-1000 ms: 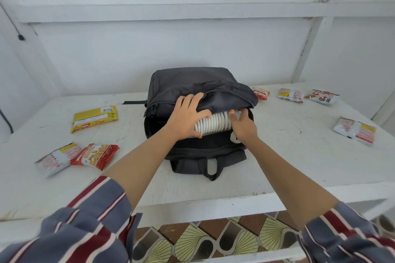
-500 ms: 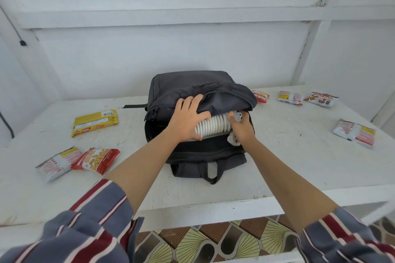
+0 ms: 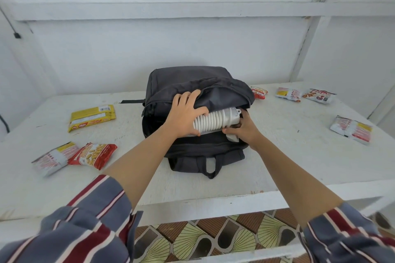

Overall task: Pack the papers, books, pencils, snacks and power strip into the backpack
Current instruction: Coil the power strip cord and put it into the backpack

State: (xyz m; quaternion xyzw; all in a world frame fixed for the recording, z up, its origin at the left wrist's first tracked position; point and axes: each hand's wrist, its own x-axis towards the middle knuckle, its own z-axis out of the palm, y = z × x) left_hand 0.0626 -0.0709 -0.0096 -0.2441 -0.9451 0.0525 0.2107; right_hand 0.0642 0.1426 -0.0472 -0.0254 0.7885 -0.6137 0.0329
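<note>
Striped grey-blue, maroon and white sleeves at bottom, left sleeve point(image 3: 70, 226) and right sleeve point(image 3: 346, 239). Between them, patterned brown-and-cream floor tile point(image 3: 203, 241) below the table edge. Bare forearms reach over the white painted wooden table point(image 3: 192, 194).

Dark grey fabric backpack point(image 3: 192, 79) lies flat mid-table with its carry handle loop point(image 3: 210, 166) toward the person and its main zip open.

White plastic power strip point(image 3: 213, 120), wound in ribbed white cord, lies crosswise in the backpack mouth. It is partly under the raised flap, with the right end poking out.

Left hand point(image 3: 186, 115) is on the strip's left end. Thumb is curled under the coil, index bent over the top, and the other fingers are spread on the flap fabric.

Right hand point(image 3: 243, 130) is at the strip's right end, fingers curled in tight beneath it. A white plug piece point(image 3: 232, 137) shows below the palm; exact finger contact is hidden.

Left side of the table:
- silver, red and yellow foil snack packet point(image 3: 53, 159)
- touching it, a red snack packet printed with nuts point(image 3: 93, 156)
- farther back, a yellow rectangular biscuit pack point(image 3: 92, 117)

Right side has a silver-red-yellow foil packet point(image 3: 350, 130), well apart from the bag. A black strap point(image 3: 132, 101) sticks out from the backpack's left.

Far right row:
- small red packet point(image 3: 258, 92), just beside the flap
- white-yellow packet point(image 3: 288, 94)
- white-red packet point(image 3: 318, 95)

White board wall point(image 3: 192, 45) behind, with a black cable clip point(image 3: 16, 35) at far left.
</note>
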